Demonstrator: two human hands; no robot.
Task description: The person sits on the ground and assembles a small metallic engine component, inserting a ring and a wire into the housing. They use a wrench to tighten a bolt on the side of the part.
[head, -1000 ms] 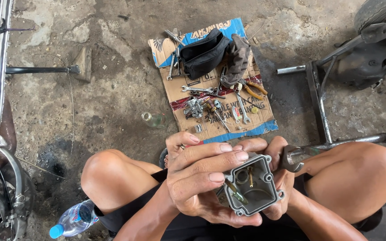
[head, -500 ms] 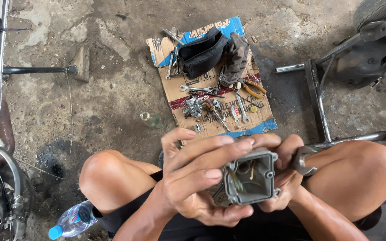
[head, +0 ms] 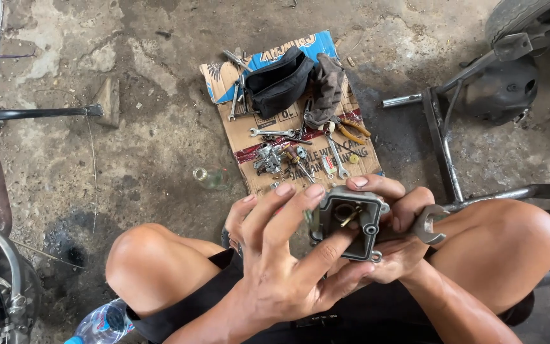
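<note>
Tipped more upright since earlier: grey metal housing (head: pixel 351 223) clamped between both hands, right hand (head: pixel 396 236) behind, left hand (head: pixel 288 255) nearer.

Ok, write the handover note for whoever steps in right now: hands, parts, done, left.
Left hand: fingers spread over the grey metal bowl-shaped casting, steadying it from the front.
Right hand: cradles the casting from behind, with an open-end spanner tucked by its fingers.
Casting is off any machine, open side up, a brass part visible inside.
Small parts and wrenches lie on the cardboard sheet ahead, beside a black pouch and a rag.
Left: casting not refitted.
</note>
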